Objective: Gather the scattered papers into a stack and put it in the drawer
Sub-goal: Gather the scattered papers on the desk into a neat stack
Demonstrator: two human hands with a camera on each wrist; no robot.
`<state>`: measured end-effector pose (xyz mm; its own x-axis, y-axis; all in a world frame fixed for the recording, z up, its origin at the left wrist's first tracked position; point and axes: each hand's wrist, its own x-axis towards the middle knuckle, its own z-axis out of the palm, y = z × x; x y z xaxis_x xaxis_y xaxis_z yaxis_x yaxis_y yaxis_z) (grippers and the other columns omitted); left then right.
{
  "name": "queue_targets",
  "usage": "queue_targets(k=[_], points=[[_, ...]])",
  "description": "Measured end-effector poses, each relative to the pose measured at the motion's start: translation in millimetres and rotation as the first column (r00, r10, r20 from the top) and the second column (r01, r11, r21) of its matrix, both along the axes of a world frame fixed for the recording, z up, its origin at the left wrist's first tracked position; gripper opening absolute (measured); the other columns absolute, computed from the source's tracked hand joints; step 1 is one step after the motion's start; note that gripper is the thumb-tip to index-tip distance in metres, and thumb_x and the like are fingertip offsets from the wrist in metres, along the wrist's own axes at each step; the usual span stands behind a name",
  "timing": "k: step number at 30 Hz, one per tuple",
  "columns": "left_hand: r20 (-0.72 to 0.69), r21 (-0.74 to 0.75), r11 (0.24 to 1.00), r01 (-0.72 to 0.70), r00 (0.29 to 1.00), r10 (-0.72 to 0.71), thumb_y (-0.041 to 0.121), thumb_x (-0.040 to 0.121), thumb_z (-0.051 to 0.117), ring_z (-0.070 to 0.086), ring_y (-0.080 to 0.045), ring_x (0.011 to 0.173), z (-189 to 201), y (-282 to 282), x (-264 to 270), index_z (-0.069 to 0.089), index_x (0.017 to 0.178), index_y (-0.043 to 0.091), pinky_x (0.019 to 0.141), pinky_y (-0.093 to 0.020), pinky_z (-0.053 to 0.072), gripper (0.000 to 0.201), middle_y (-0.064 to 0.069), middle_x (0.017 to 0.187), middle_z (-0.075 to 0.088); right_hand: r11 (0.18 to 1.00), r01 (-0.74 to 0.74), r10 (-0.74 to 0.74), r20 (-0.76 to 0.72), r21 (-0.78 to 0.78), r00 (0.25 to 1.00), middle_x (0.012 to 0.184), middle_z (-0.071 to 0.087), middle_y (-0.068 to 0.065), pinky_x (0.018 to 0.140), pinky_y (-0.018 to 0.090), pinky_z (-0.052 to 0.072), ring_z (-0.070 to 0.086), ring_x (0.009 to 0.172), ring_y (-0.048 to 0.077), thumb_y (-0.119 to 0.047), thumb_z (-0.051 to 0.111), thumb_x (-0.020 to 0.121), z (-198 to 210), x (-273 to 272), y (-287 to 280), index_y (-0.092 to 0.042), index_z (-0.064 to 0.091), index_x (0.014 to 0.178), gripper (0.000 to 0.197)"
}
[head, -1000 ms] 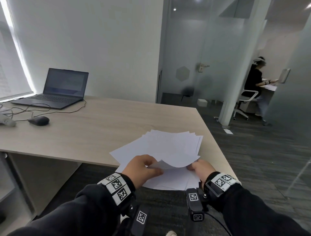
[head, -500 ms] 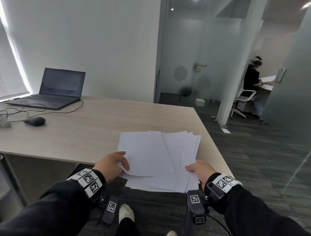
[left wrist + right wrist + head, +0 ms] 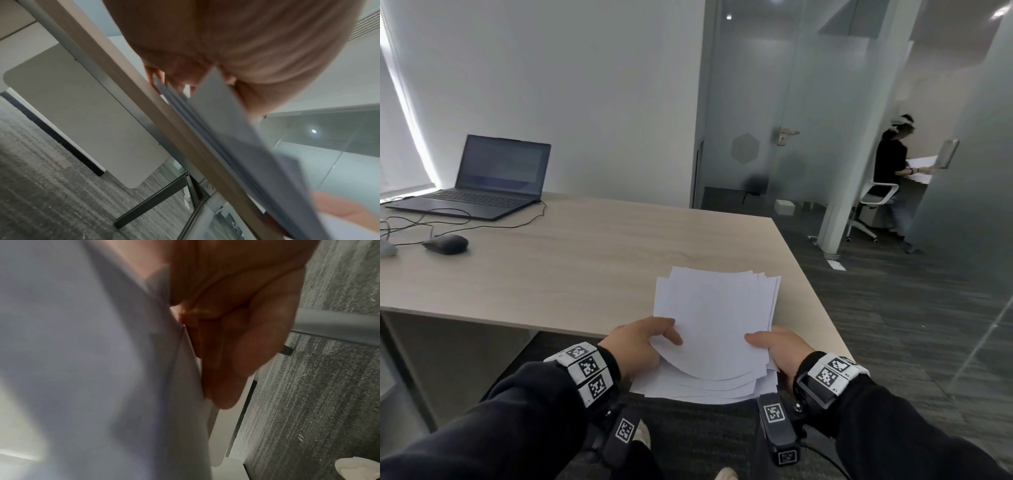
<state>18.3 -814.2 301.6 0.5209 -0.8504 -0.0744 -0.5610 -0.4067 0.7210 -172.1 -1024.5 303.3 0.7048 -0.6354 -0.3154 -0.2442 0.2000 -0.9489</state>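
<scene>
Because the loose white paper sheets (image 3: 717, 325) had been drawn to the lower centre of the head view, half on the pale wood-grain desk top (image 3: 585, 267) and half overhanging its near edge, they could be reached from above and below at once. The near left corner was pinched by the left hand (image 3: 635, 344), thumb on top and fingers curled beneath; in the left wrist view the sheet edges (image 3: 216, 129) were seen fanned along the desk edge, passing under the palm. The near right corner was gripped by the right hand (image 3: 777, 349) in the same way, and in the right wrist view its fingers (image 3: 236, 353) were seen curled against the underside of the paper (image 3: 92, 353). The topmost sheet was bowed upward between the two grips, apparently because the hands were being pressed toward each other to square the pile. The far edges were still staggered, so the stack was judged not yet aligned.

No drawer was visible in any view, and its position could not be told. A slip of the lower sheets off the overhang was judged the main risk.

At the upper left of the head view a dark open laptop (image 3: 482, 181) and a black computer mouse (image 3: 445, 244) were left well apart from the paper. Behind the frosted glass partition (image 3: 774, 120), at the right, a seated person in dark clothing (image 3: 892, 161) was visible.
</scene>
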Motion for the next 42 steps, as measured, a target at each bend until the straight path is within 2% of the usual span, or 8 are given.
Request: queue_targets(k=[4, 10, 13, 17, 20, 30, 34, 42], points=[[-0.421, -0.256, 0.960, -0.116, 0.907, -0.003, 0.007, 0.055, 0.048, 0.058, -0.019, 0.112, 11.8, 0.4, 7.8, 0.075, 0.097, 0.033, 0.082, -0.030, 0.047, 0.056, 0.004, 0.132, 0.057, 0.995, -0.021, 0.022, 0.005, -0.097, 1.000, 0.110, 0.068, 0.024, 0.091, 0.045, 0.052, 0.065, 0.097, 0.038, 0.011, 0.055, 0.088, 0.8, -1.1, -6.0, 0.008, 0.059, 0.121, 0.034], [-0.420, -0.154, 0.896, -0.416, 0.848, 0.322, 0.036, 0.088, 0.065, 0.058, -0.026, 0.112, 30.0, -23.7, 28.3, 0.039, 0.146, 0.017, 0.082, -0.034, 0.047, 0.066, -0.010, 0.133, 0.056, 0.985, 0.027, 0.011, 0.223, -0.168, 0.975, 0.096, 0.075, 0.005, 0.077, 0.036, 0.056, 0.069, 0.087, 0.026, 0.007, 0.057, 0.090, 17.1, -0.4, -9.9, -0.014, 0.065, 0.105, 0.027], [-0.530, -0.177, 0.904, -0.390, 0.812, 0.246, 0.029, 0.083, 0.072, 0.068, -0.031, 0.102, 42.1, -38.3, 38.7, 0.057, 0.131, 0.010, 0.094, -0.046, 0.053, 0.054, -0.010, 0.116, 0.070, 0.978, 0.040, 0.023, 0.293, -0.207, 0.956, 0.103, 0.074, 0.005, 0.084, 0.038, 0.055, 0.070, 0.093, 0.025, 0.004, 0.058, 0.090, 31.2, 4.6, -12.6, -0.019, 0.065, 0.103, 0.027], [-0.480, -0.374, 0.841, -0.391, 0.857, 0.184, 0.034, 0.056, 0.079, 0.071, -0.034, 0.093, 66.7, -57.0, 47.0, 0.073, 0.094, 0.015, 0.092, -0.055, 0.053, 0.043, -0.010, 0.096, 0.076, 0.947, 0.059, 0.045, 0.312, -0.315, 0.949, 0.105, 0.075, 0.004, 0.091, 0.043, 0.054, 0.070, 0.099, 0.027, 0.001, 0.063, 0.089, 52.2, 16.5, -28.6, -0.022, 0.067, 0.102, 0.027], [-0.427, -0.519, 0.766, -0.380, 0.891, 0.153, 0.021, 0.072, 0.077, 0.071, -0.028, 0.087, 88.5, -69.5, 39.6, 0.070, 0.088, 0.018, 0.090, -0.050, 0.055, 0.018, -0.006, 0.091, 0.076, 0.917, 0.107, 0.022, 0.316, -0.384, 0.948, 0.104, 0.076, 0.004, 0.090, 0.043, 0.055, 0.071, 0.099, 0.027, -0.002, 0.067, 0.085, 70.8, 26.9, -44.1, -0.022, 0.070, 0.100, 0.025], [-0.304, -0.572, 0.760, -0.309, 0.940, 0.154, 0.007, 0.081, 0.067, 0.069, -0.016, 0.099, 74.2, -84.2, 29.2, 0.064, 0.112, 0.022, 0.095, -0.048, 0.052, 0.034, 0.003, 0.106, 0.073, 0.938, 0.222, -0.092, 0.425, -0.268, 0.900, 0.098, 0.078, 0.005, 0.074, 0.029, 0.057, 0.074, 0.090, 0.021, -0.010, 0.071, 0.084, 72.3, 35.6, -44.9, -0.016, 0.072, 0.099, 0.015], [-0.298, -0.611, 0.728, -0.311, 0.942, 0.152, 0.028, 0.069, 0.070, 0.069, -0.013, 0.099, 85.4, -85.8, 20.0, 0.059, 0.115, 0.029, 0.093, -0.047, 0.054, 0.047, 0.007, 0.108, 0.072, 0.920, 0.259, -0.097, 0.470, -0.293, 0.877, 0.098, 0.078, 0.001, 0.084, 0.036, 0.056, 0.074, 0.094, 0.019, -0.020, 0.076, 0.080, 81.1, 41.7, -44.8, -0.021, 0.073, 0.099, 0.019], [-0.247, -0.748, 0.604, -0.273, 0.961, 0.128, 0.023, 0.076, 0.074, 0.070, -0.011, 0.097, 131.3, -92.2, 12.6, 0.055, 0.110, 0.031, 0.091, -0.044, 0.055, 0.039, 0.005, 0.108, 0.071, 0.843, 0.352, -0.077, 0.555, -0.407, 0.828, 0.106, 0.075, -0.005, 0.093, 0.038, 0.055, 0.071, 0.099, 0.012, -0.039, 0.079, 0.072, 130.1, 58.2, -42.1, -0.025, 0.063, 0.115, 0.048]])
